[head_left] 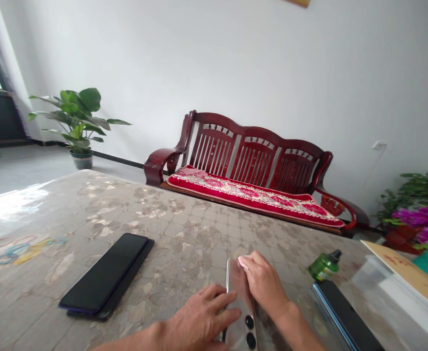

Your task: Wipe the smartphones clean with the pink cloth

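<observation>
Silver phone (233, 280) lies back-up on the patterned table (184, 229), long axis running away from me (lenses at the near end). My left hand (199, 321) rests spread against its left edge. My right hand (265, 285), nearer its far end, presses a pale pad (243, 262) under closed fingers.

My only feed is the head cam. It sits above the near edge of the table (184, 229) and looks forward and a bit down across it, rolled slightly so the room leans. It's really close to the left hand (195, 321) and right hand (263, 282), which are squashed in at the bottom of the frame, while the red bench (250, 170), potted plant (77, 122) and white wall (236, 58) sit well beyond the far edge.
</observation>
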A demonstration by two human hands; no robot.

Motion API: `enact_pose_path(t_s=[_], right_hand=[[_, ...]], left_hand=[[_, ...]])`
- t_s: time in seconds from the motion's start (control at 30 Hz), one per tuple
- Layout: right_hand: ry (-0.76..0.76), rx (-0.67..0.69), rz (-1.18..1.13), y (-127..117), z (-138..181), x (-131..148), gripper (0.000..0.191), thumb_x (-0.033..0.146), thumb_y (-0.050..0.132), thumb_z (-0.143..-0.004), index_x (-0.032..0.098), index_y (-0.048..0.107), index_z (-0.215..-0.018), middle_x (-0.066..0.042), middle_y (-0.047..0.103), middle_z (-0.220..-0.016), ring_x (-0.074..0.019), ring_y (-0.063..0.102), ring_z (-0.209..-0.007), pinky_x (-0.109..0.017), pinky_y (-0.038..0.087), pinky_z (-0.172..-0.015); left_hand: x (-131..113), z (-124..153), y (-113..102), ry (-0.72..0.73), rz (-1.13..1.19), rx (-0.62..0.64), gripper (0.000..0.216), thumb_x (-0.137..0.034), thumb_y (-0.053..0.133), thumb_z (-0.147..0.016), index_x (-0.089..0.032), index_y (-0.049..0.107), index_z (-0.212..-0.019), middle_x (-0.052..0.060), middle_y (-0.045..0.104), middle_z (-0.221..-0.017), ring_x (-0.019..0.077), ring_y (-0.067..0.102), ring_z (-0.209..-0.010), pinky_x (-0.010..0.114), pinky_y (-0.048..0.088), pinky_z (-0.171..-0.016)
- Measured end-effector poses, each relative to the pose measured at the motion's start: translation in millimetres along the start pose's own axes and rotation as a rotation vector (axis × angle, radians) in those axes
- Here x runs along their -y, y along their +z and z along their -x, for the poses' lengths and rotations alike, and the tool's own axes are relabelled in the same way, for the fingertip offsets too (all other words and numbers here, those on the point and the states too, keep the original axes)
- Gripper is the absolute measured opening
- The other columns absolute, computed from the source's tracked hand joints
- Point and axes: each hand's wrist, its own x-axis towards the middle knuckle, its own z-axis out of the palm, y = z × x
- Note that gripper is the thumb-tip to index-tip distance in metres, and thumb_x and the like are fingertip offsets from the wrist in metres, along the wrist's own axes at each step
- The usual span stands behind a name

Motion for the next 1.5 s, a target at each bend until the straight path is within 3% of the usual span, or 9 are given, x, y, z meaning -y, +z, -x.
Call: enact_pose_path(t_s=[0.23, 0.37, 0.57, 0.83, 1.0, 1.13, 1.37, 1.5], right_hand=[[-0.079, -0.005, -0.115, -7, 33, 6, 0.028, 0.014, 0.041, -0.097, 0.025, 0.067, -0.095, -0.004, 0.062, -0.092, -0.0159, 0.063, -0.087, -0.026, 0.05, -0.079], [-0.052, -0.002, -0.121, -4, 24, 0, 0.03, 0.017, 0.038, -0.098, 0.025, 0.068, -0.1, -0.005, 0.062, -0.092, -0.0158, 0.062, -0.087, -0.026, 0.05, -0.079], [0.057, -0.013, -0.076, 1, -1, -1, 0.033, 0.02, 0.037, -0.099, 0.021, 0.067, -0.085, -0.003, 0.06, -0.082, -0.0131, 0.058, -0.075, -0.022, 0.047, -0.071], [-0.019, 0.043, -0.107, -5, 26, 13, 0.029, 0.012, 0.04, -0.096, 0.023, 0.066, -0.087, -0.002, 0.059, -0.086, -0.0137, 0.059, -0.082, -0.023, 0.046, -0.076], [0.011, 0.0, -0.08, -4, 13, 9, 0.027, 0.012, 0.044, -0.094, 0.024, 0.068, -0.088, -0.002, 0.061, -0.086, -0.0133, 0.061, -0.081, -0.021, 0.046, -0.073], [0.069, -0.009, -0.067, -1, 1, 6, 0.028, 0.011, 0.044, -0.095, 0.022, 0.067, -0.084, -0.002, 0.06, -0.084, -0.0127, 0.061, -0.079, -0.02, 0.046, -0.073], [0.008, 0.029, -0.112, -5, 22, 11, 0.029, 0.012, 0.042, -0.096, 0.024, 0.067, -0.087, -0.002, 0.059, -0.087, -0.0132, 0.06, -0.083, -0.021, 0.046, -0.076], [0.028, 0.011, -0.11, -5, 17, 6, 0.03, 0.019, 0.04, -0.099, 0.024, 0.068, -0.09, -0.002, 0.06, -0.086, -0.0131, 0.06, -0.082, -0.022, 0.046, -0.075]], left_hand=[[-4, -2, -4, 0.015, 0.04, -0.058, 0.038, -0.033, 0.057, -0.092, -0.025, 0.049, -0.127, 0.005, 0.055, -0.133, 0.0248, 0.052, -0.112, 0.038, 0.045, -0.098], [-3, -2, -3, 0.005, 0.026, -0.036, 0.037, -0.036, 0.056, -0.093, -0.024, 0.05, -0.127, 0.006, 0.055, -0.134, 0.0262, 0.05, -0.115, 0.04, 0.043, -0.1], [3, 0, 7, -0.013, -0.008, 0.002, 0.045, -0.043, 0.063, -0.089, -0.025, 0.051, -0.128, 0.006, 0.054, -0.134, 0.0278, 0.049, -0.117, 0.04, 0.044, -0.1], [6, -2, 11, 0.018, 0.023, -0.015, 0.055, -0.036, 0.066, -0.086, -0.025, 0.044, -0.135, 0.007, 0.052, -0.139, 0.0285, 0.05, -0.117, 0.041, 0.044, -0.101], [4, -2, 7, 0.009, -0.004, -0.008, 0.046, -0.038, 0.064, -0.087, -0.025, 0.05, -0.128, 0.007, 0.055, -0.135, 0.0296, 0.051, -0.116, 0.041, 0.046, -0.098], [5, -2, 7, -0.009, -0.034, 0.002, 0.051, -0.036, 0.07, -0.082, -0.025, 0.05, -0.128, 0.006, 0.053, -0.138, 0.0303, 0.053, -0.114, 0.042, 0.048, -0.097], [6, -2, 11, 0.006, -0.031, -0.02, 0.056, -0.033, 0.07, -0.082, -0.024, 0.046, -0.131, 0.007, 0.055, -0.135, 0.0293, 0.052, -0.114, 0.042, 0.047, -0.097], [6, -2, 13, 0.007, -0.033, -0.023, 0.054, -0.033, 0.07, -0.082, -0.024, 0.048, -0.13, 0.007, 0.054, -0.137, 0.0295, 0.052, -0.114, 0.043, 0.047, -0.097]])
